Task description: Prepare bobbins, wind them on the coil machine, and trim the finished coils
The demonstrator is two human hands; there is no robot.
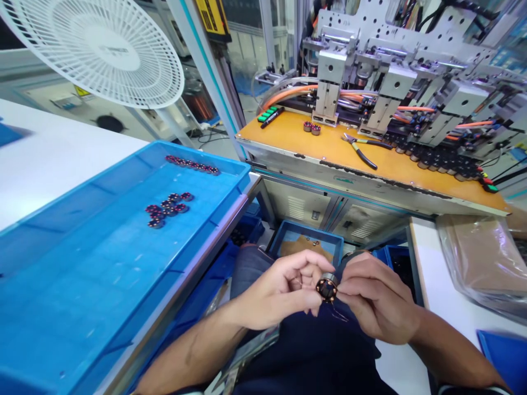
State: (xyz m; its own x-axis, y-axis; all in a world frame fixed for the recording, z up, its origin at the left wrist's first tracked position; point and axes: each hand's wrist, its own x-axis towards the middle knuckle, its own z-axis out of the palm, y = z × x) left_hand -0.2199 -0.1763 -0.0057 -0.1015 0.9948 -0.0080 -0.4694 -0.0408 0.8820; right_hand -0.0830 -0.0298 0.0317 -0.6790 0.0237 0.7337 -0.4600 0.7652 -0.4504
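Note:
In front of my lap is a small round motor stator (327, 287), with a metal rim, a dark centre and copper-coloured spots around its face. My left hand (284, 288) grips it from the left between thumb and fingers. At its right edge, the pinched fingertips of my right hand (376, 296) touch it. Thin wires (340, 314) dangle below the stator. Whether my right fingertips also pinch a wire is too small to tell.
On my left lies a large blue tray (102, 263) with a loose group of stators (168, 208) and a row of them (192, 164). Ahead, an orange bench (284, 131) carries pliers (362, 151), a marker (269, 117) and a machine (395, 82). Below sits a blue bin (338, 247); a fan (111, 52) stands left.

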